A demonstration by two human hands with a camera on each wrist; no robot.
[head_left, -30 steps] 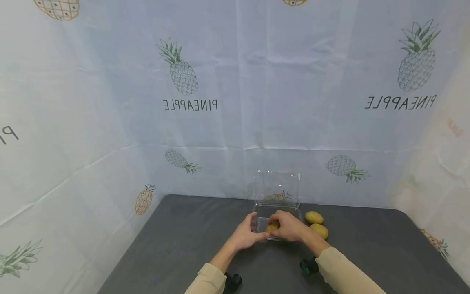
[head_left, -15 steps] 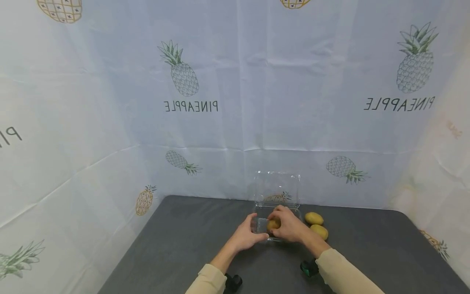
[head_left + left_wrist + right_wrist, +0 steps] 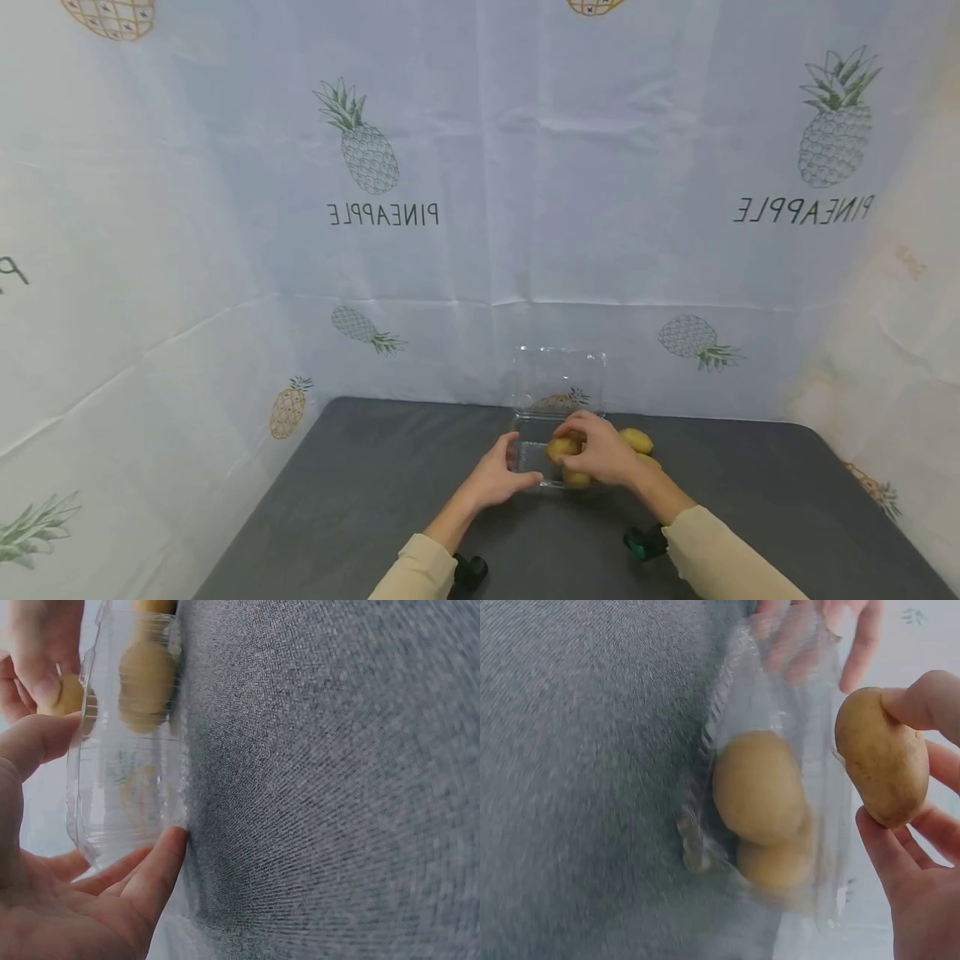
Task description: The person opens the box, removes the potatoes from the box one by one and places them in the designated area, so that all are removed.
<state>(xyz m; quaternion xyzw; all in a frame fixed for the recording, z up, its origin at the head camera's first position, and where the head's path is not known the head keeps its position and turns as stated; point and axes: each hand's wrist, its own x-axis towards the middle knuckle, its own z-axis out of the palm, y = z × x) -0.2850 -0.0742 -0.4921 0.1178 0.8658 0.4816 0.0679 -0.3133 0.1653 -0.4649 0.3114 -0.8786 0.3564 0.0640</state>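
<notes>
A clear plastic clamshell box (image 3: 531, 457) stands on the table with its lid (image 3: 561, 371) raised at the back. My left hand (image 3: 498, 477) holds the box at its near left corner, thumb along the near rim and fingers against the left side. My right hand (image 3: 606, 450) pinches a potato (image 3: 883, 757) between thumb and fingers, over the box at rim height. Below it, another potato (image 3: 576, 478) lies in the box's near right part, seen through the wall in the left wrist view (image 3: 146, 682). The right hand partly covers the box's right side.
Two more potatoes, one farther back (image 3: 636, 440) and one nearer (image 3: 648, 461) partly behind the right hand, lie on the grey table (image 3: 405, 467) right of the box. A pineapple-print cloth (image 3: 495, 208) hangs close behind the table and at the sides.
My right hand has risen and shifted slightly right with its potato, and the potato beneath it has come into sight. The left hand keeps its place on the box.
</notes>
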